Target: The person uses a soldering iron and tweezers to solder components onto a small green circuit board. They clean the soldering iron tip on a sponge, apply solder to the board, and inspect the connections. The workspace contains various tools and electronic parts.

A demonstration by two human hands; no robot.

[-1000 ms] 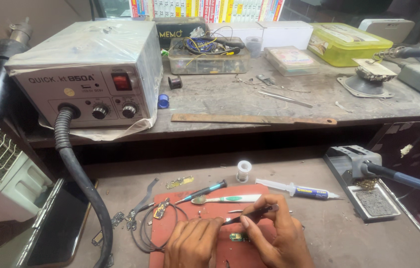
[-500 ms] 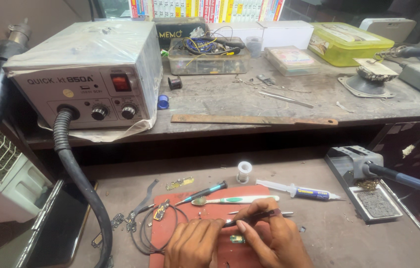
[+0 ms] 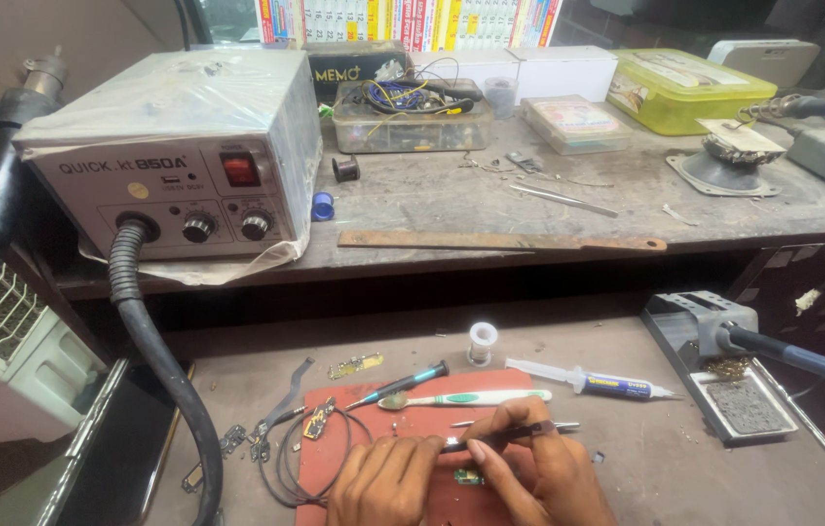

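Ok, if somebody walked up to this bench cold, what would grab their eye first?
Probably the big grey hot-air station at the upper left, its black ribbed hose curling down toward the lower work surface. Next, the two hands at the bottom centre over the red mat: the right hand pinches dark tweezers above a small green board, with the left hand alongside. The yellow-green lidded box at the upper right also stands out.
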